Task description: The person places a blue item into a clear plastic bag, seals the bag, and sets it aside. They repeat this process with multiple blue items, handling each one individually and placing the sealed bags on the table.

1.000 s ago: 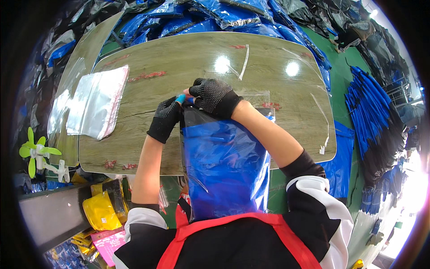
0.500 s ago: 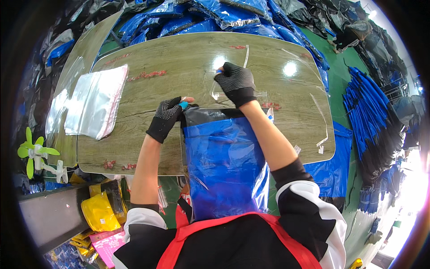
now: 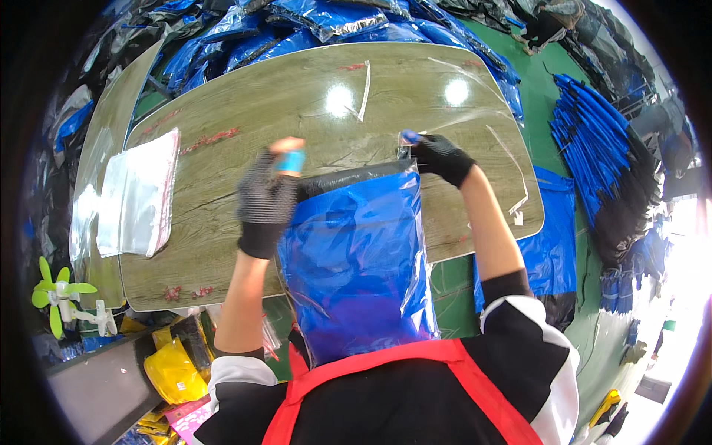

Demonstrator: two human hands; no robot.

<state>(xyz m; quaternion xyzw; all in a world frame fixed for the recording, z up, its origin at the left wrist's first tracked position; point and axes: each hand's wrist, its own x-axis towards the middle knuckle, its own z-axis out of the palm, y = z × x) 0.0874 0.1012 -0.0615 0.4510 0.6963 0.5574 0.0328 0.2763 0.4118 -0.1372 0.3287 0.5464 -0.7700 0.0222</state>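
A blue folded item with a black upper band lies in a clear plastic bag [image 3: 356, 259], resting between my body and the table's near edge. My right hand [image 3: 443, 159], in a black dotted glove with a blue cover on one fingertip, is closed on the clear plastic at the bag's upper right corner. At the upper left corner my left hand [image 3: 268, 189] is smeared by motion. Its glove matches, and a light-blue band wraps one bare-tipped digit pointing up. Whether the left fingers grip the bag cannot be made out.
On the wood-grain table [image 3: 245, 215], a stack of clear bags [image 3: 137, 196] lies at the left, and torn clear strips [image 3: 363, 93] lie at the back. Blue packed bundles [image 3: 326, 18] are heaped beyond it. A green-bladed fan [image 3: 61, 297] stands at lower left.
My right hand has moved from over the table toward me, down to the bag's right corner. The left hand has lifted and turned at the left corner. The view has shifted slightly.
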